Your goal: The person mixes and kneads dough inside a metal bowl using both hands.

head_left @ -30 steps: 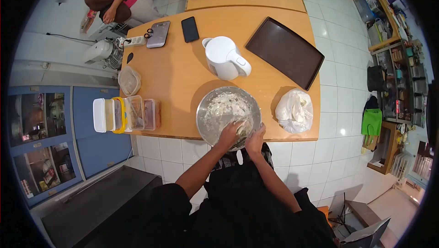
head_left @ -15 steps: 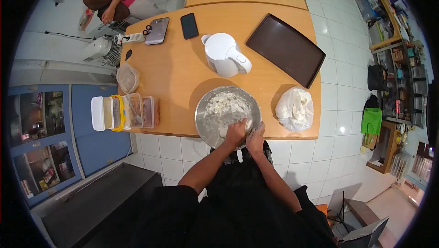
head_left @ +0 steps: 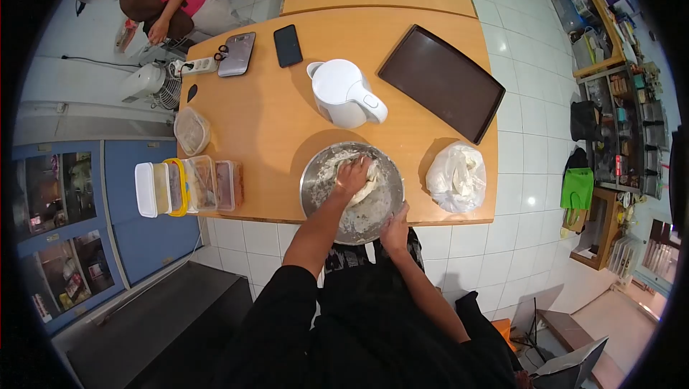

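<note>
A steel mixing bowl (head_left: pixel 392 186) sits at the front edge of the wooden table, its near side reaching past that edge. Inside it my left hand (head_left: pixel 352 176) is closed on a lump of pale, floury dough (head_left: pixel 367 189), pressed near the bowl's middle. Loose flour and crumbs cling to the bowl's walls and bottom. My right hand (head_left: pixel 394 231) grips the bowl's near right rim, thumb towards the top. Part of the dough is hidden under my left hand.
Behind the bowl stands a white kettle (head_left: pixel 343 92). Rightward are a plastic bag of flour (head_left: pixel 457 177) and a dark baking tray (head_left: pixel 443 82). Plastic containers (head_left: pixel 203 182), a phone (head_left: pixel 288 46) and scissors (head_left: pixel 222 52) lie leftward. Another person (head_left: pixel 169 1) is at the far left.
My left hand has moved from the bowl's near right side up and left to its middle, and more of the dough shows. My right hand stays at the rim. The whole view has shifted slightly.
</note>
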The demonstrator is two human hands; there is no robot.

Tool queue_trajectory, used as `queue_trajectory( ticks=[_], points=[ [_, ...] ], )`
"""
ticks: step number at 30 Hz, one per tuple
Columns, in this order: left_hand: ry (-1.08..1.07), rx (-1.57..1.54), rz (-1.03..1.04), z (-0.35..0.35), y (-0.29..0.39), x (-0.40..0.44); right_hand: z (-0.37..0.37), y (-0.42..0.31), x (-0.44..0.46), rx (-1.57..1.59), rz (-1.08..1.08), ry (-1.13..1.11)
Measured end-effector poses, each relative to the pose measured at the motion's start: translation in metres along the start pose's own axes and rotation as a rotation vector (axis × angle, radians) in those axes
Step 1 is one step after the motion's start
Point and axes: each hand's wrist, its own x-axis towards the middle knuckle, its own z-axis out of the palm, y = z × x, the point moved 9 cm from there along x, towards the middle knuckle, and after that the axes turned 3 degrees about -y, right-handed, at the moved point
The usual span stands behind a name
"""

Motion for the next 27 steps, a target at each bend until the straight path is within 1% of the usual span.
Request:
queue_trajectory(
  ticks=[1,4,5,7,9,11,14,15,18,19,22,23,26,27],
  points=[
    [-0.099,-0.041,-0.004,0.002,-0.003,0.000,-0.001,-0.002,0.001,-0.009,-0.022,0.009],
    [-0.059,-0.199,-0.087,-0.019,-0.019,-0.010,-0.003,-0.011,0.003,-0.047,-0.104,0.059],
    [-0.017,-0.132,-0.015,-0.022,-0.015,-0.019,-0.006,-0.015,0.003,-0.063,-0.136,0.084],
    [-0.101,-0.091,0.022,-0.040,0.012,-0.042,-0.004,-0.009,0.005,-0.030,-0.080,0.076],
    [-0.252,-0.098,-0.013,-0.035,0.024,-0.069,-0.002,-0.007,0.003,-0.005,-0.046,0.067],
    [-0.467,-0.153,-0.114,-0.014,0.022,-0.094,-0.002,-0.007,0.003,0.011,-0.034,0.067],
    [-0.139,0.140,-0.268,-0.035,0.021,-0.119,0.001,-0.007,0.003,-0.043,-0.050,0.078],
    [-0.308,-0.055,-0.487,-0.036,0.010,-0.130,0.000,-0.008,0.004,-0.050,-0.047,0.083],
    [-0.232,-0.017,-0.419,-0.031,0.010,-0.133,0.003,-0.012,-0.002,-0.040,-0.024,0.061],
    [-0.171,-0.025,-0.398,-0.036,0.013,-0.129,-0.002,-0.018,-0.002,-0.021,-0.015,0.040],
    [-0.232,-0.240,-0.364,-0.033,0.021,-0.118,-0.003,-0.023,0.000,0.003,0.020,0.020],
    [-0.210,-0.280,-0.267,-0.032,0.030,-0.115,-0.005,-0.023,0.002,0.004,0.034,0.027],
    [-0.416,-0.336,-0.313,-0.049,0.064,-0.118,-0.001,-0.017,0.004,-0.021,0.048,0.050],
    [-0.419,-0.319,-0.359,-0.058,0.066,-0.121,-0.001,-0.016,0.005,-0.027,0.027,0.061]
  ],
)
